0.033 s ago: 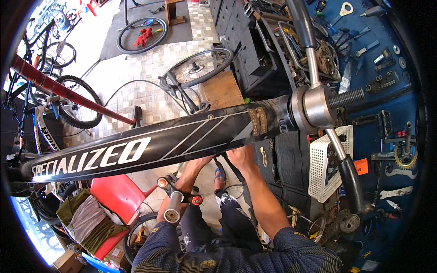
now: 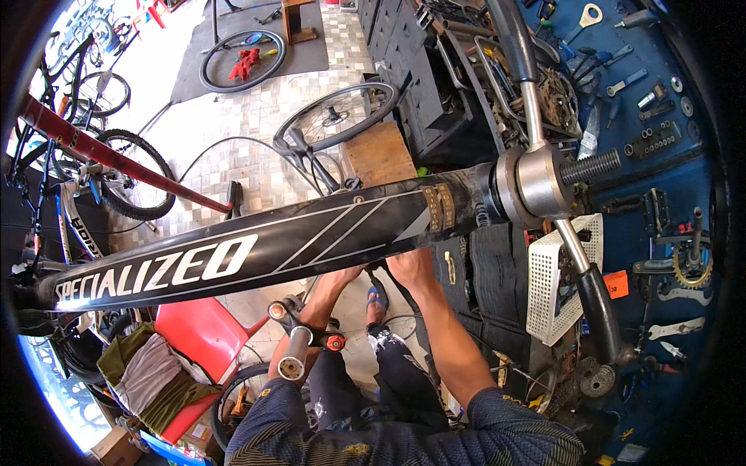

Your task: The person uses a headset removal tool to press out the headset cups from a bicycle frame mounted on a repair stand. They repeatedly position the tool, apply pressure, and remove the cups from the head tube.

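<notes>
While a long black-painted metal bicycle tube [image 2: 268, 252] with white lettering and thin grey stripes is lying crosswise in the view, the bare left hand [image 2: 346, 276] and the bare right hand [image 2: 408, 268] are sitting side by side at its lower edge, just right of its middle. The tube's long axis is running from lower left to upper right, roughly across the line of the left forearm [image 2: 322, 301] and the right forearm [image 2: 444, 334].

The tube is covering the fingers of both hands; whether they are spreading, pressing together or pinching something cannot be determined. Contact between either hand and the tube is likewise staying unconfirmed. A slim dark part [image 2: 376, 266] is showing between the hands, at the tube's lower edge; its kind is unclear.

Of the two, the right hand is lying nearer to the tube's right end, where a silver cylindrical steel tool [image 2: 544, 182] with a threaded rod and black-sleeved handles is sitting. The left hand is lying nearer to the lettered portion.

Below the tube, a short hollow silver metal cylinder [image 2: 295, 356] is overlapping the left arm in the view. Below the tube's left half, a red plastic chair [image 2: 206, 330] is showing. Above the tube, a spoked wheel with a black tyre [image 2: 332, 115] is resting near a brown wooden block [image 2: 379, 151].
</notes>
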Available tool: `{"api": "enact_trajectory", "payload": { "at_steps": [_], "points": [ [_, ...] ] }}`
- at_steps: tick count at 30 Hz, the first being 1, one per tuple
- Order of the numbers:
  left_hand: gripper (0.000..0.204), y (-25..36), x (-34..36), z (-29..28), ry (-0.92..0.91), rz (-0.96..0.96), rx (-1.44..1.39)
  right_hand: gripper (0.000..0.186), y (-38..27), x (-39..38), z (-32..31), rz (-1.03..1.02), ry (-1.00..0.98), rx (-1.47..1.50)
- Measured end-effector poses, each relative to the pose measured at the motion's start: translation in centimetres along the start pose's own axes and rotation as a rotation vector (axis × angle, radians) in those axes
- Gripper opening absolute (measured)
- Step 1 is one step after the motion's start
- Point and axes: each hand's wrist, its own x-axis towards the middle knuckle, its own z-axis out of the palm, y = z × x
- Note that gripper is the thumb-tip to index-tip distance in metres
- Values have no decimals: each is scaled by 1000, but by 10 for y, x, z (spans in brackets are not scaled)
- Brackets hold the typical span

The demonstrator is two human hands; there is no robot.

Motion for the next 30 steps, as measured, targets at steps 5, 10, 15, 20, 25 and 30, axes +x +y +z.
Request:
{"api": "enact_trajectory", "payload": {
  "at_steps": [5, 10, 15, 20, 25, 30],
  "points": [
    [53, 29, 4, -29, -91, -51, -140, 23, -9, 7, -3, -1, 12, 33],
    [63, 43, 17, -46, -338, -217, -293, 24, -6, 13, -5, 66, -23, -3],
    [50, 16, 11, -31, -171, -1, -38, 31, 3, 11, -8, -38, -38, -78],
    [40, -19, 3, -13, -107, 33, 105, 36, 10, 14, -10, -13, -114, -64],
    [39, -14, 2, -19, -119, -20, -32, 33, 5, 17, -13, -117, -57, -134],
    [37, 23, 19, -30, -121, -44, -150, 52, -4, 18, -44, 99, -279, 1]
  ]
}}
